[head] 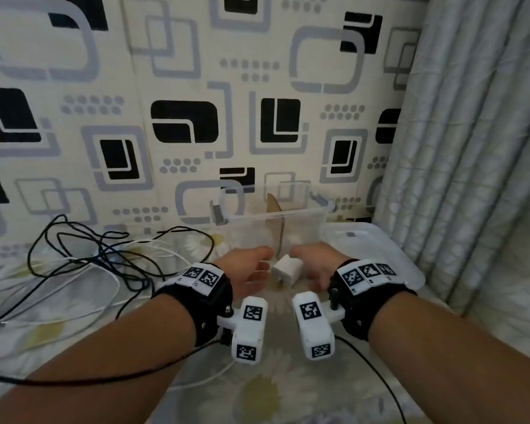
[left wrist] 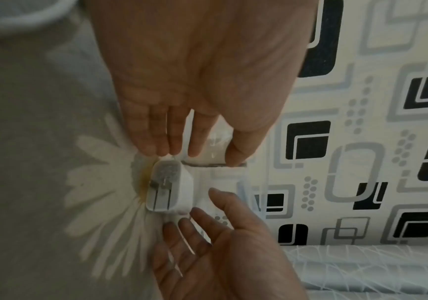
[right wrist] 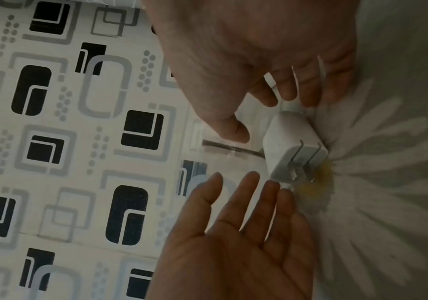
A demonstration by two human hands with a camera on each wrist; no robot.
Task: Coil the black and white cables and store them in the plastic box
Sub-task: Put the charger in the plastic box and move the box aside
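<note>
A white wall charger [head: 286,269] with folded prongs lies tilted on the daisy-print sheet, just in front of the clear plastic box [head: 273,214]. My left hand [head: 251,267] and right hand [head: 314,266] flank it, palms facing each other. In the left wrist view the left hand [left wrist: 181,101] has straight fingers, tips at the charger [left wrist: 171,188]. The right wrist view shows the right hand [right wrist: 271,60] with fingertips at the charger's [right wrist: 284,142] far end and thumb apart from it. A tangled black cable [head: 74,240] and white cable [head: 104,270] lie at the left.
The box's lid [head: 377,252] lies to the right of the box, by the grey curtain [head: 471,148]. A brown card divider [head: 276,221] stands inside the box. A patterned wall [head: 184,123] rises behind. Thin black leads [head: 104,377] trail from my wrist cameras.
</note>
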